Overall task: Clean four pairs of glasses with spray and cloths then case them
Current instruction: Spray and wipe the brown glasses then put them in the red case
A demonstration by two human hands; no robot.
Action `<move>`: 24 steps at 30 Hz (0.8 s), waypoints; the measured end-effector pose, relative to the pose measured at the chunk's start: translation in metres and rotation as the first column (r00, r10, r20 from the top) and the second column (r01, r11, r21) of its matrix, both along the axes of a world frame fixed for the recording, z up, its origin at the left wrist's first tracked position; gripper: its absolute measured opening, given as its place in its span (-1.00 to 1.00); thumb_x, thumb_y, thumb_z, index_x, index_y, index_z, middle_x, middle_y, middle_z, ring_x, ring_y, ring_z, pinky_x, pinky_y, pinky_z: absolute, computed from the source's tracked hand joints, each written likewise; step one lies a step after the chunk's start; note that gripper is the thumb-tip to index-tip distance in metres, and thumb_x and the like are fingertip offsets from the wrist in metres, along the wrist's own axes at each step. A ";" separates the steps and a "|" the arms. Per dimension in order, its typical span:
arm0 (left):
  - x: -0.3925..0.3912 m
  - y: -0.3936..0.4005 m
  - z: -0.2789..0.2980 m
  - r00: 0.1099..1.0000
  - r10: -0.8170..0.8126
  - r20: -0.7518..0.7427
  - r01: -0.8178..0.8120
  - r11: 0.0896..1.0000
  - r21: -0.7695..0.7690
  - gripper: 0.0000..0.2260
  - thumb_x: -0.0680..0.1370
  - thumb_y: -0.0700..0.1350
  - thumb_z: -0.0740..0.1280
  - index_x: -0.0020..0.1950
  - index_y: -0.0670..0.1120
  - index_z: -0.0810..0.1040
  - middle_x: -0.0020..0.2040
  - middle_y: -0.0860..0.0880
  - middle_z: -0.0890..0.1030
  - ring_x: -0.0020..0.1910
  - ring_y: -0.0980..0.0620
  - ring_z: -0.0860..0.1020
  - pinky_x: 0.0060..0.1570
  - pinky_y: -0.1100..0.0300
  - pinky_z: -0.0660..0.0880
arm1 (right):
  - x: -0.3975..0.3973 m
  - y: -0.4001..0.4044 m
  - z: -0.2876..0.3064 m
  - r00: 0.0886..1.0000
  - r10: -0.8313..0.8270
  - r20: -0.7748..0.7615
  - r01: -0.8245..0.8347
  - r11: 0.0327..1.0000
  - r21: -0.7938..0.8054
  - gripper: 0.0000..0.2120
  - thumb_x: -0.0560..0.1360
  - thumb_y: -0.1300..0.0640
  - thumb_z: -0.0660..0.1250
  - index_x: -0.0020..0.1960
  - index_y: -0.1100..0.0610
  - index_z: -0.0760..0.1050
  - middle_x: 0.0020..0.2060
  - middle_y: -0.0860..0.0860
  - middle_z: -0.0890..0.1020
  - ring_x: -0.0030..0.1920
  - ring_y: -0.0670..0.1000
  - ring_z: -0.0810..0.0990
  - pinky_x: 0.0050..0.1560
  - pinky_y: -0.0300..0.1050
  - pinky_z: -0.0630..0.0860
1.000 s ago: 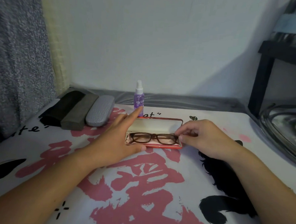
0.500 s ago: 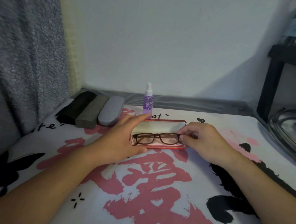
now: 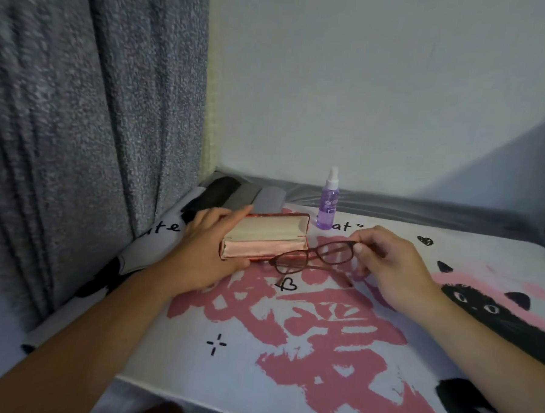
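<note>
Right hand (image 3: 397, 269) grip pinches glasses (image 3: 314, 256) at the lens end; left hand (image 3: 213, 250) grips open case (image 3: 266, 237). Best lift by frame, fingers off lenses.

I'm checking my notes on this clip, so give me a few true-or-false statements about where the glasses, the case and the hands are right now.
1. The glasses lie inside the open red case. False: the right hand holds them outside it.
2. The left hand grips the case. True.
3. The spray bottle stands upright behind the case. True.
4. The case lid is closed. False: it stands open, its pale lining showing.
</note>
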State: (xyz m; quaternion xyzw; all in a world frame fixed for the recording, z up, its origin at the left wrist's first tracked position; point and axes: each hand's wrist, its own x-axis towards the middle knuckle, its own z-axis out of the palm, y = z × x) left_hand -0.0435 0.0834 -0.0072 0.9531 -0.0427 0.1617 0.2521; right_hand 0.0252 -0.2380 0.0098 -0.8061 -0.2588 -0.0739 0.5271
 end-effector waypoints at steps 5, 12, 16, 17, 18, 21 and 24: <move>-0.007 -0.004 0.000 0.996 -0.026 0.083 0.021 0.998 0.065 -0.19 0.47 0.03 0.52 0.60 0.25 0.14 0.42 0.12 0.21 0.45 0.13 0.13 0.52 -0.01 0.14 | 0.003 -0.005 0.001 0.973 0.031 -0.229 -0.001 0.992 0.128 -0.83 0.64 0.35 0.25 0.02 0.20 0.60 -0.47 -0.03 0.57 -0.45 -0.05 0.56 -0.31 -0.29 0.51; -0.019 -0.050 0.024 0.884 0.022 0.466 0.050 0.989 -0.140 -0.73 0.55 -0.28 0.32 0.20 -0.07 0.65 0.10 0.00 0.58 0.12 0.04 0.54 0.19 0.21 0.45 | 0.004 -0.014 0.003 0.977 -0.025 -0.212 0.069 0.976 0.205 -0.83 0.64 0.30 0.26 0.01 0.17 0.62 -0.36 0.20 0.56 -0.37 -0.04 0.55 -0.25 -0.26 0.54; 0.002 -0.114 0.042 1.000 -0.008 0.027 0.025 0.661 -0.750 -0.78 0.61 -0.30 0.31 -0.01 -0.02 0.69 -0.10 -0.01 0.72 -0.22 0.02 0.63 -0.14 0.13 0.56 | 0.011 -0.035 0.014 0.958 -0.017 -0.286 0.141 0.897 0.419 -0.81 0.66 0.31 0.21 0.02 0.16 0.59 -0.37 0.04 0.54 -0.33 -0.03 0.51 -0.18 -0.10 0.52; 0.010 -0.127 0.043 0.999 -0.037 -0.035 -0.006 0.609 -0.793 -0.80 0.62 -0.26 0.31 0.00 -0.02 0.70 -0.08 -0.05 0.73 -0.23 -0.01 0.62 -0.15 0.09 0.56 | 0.013 -0.040 0.017 0.954 -0.004 -0.300 0.153 0.866 0.476 -0.81 0.66 0.32 0.21 0.03 0.18 0.58 -0.36 0.04 0.51 -0.34 -0.03 0.49 -0.20 -0.11 0.52; 0.019 -0.140 0.043 0.996 -0.055 -0.065 -0.023 0.561 -0.827 -0.82 0.62 -0.22 0.31 0.01 -0.04 0.70 -0.06 -0.09 0.73 -0.24 -0.03 0.61 -0.18 0.07 0.53 | 0.014 -0.045 0.020 0.952 0.010 -0.304 0.159 0.838 0.523 -0.82 0.66 0.32 0.20 0.05 0.20 0.58 -0.34 0.05 0.48 -0.34 -0.03 0.47 -0.20 -0.13 0.52; 0.041 -0.173 0.042 0.999 -0.053 0.001 0.025 0.454 -0.891 -0.81 0.66 -0.16 0.27 0.04 -0.10 0.69 -0.05 -0.09 0.73 -0.24 -0.01 0.58 -0.24 0.14 0.47 | 0.021 -0.059 0.025 0.958 0.009 -0.287 0.167 0.797 0.580 -0.83 0.66 0.32 0.21 0.07 0.21 0.58 -0.30 0.05 0.46 -0.34 -0.03 0.47 -0.15 -0.10 0.53; 0.052 -0.190 0.039 0.995 -0.065 0.076 0.095 0.383 -0.919 -0.76 0.68 -0.12 0.22 0.07 -0.10 0.69 0.00 -0.11 0.73 -0.06 -0.03 0.66 -0.06 0.14 0.53 | 0.026 -0.069 0.027 0.963 -0.016 -0.271 0.173 0.805 0.567 -0.76 0.67 0.29 0.21 -0.02 0.11 0.62 -0.32 0.02 0.51 -0.32 -0.02 0.48 -0.10 -0.05 0.54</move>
